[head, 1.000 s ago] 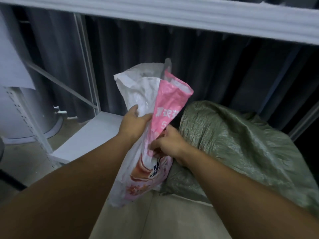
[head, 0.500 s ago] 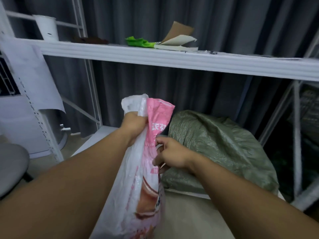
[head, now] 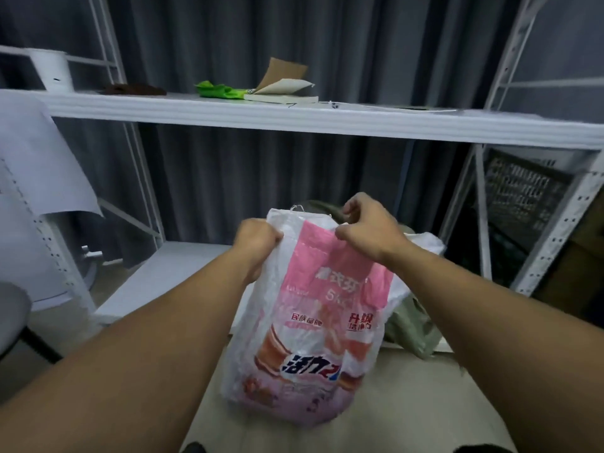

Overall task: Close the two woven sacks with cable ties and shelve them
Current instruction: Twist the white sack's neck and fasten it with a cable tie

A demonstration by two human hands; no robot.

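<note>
A pink and white woven sack [head: 313, 338] with printed lettering stands upright in front of me, its flat face toward the camera. My left hand [head: 258, 240] grips its top left corner. My right hand [head: 366, 230] pinches the top right edge of the mouth. A green woven sack [head: 411, 328] lies on the low shelf board behind it, mostly hidden by the pink sack and my right arm. No cable tie shows.
A white metal rack surrounds the spot. Its upper shelf [head: 294, 117] carries a white cylinder [head: 52, 71], a dark cloth, a green item [head: 220, 90] and an open notebook [head: 284, 89]. Grey curtain hangs behind. A black crate [head: 526, 197] sits at right, a stool [head: 13, 315] at left.
The pink sack came off the shelf area toward me and now stands spread flat. My right hand moved from its middle up to the top right edge. The view tilted up.
</note>
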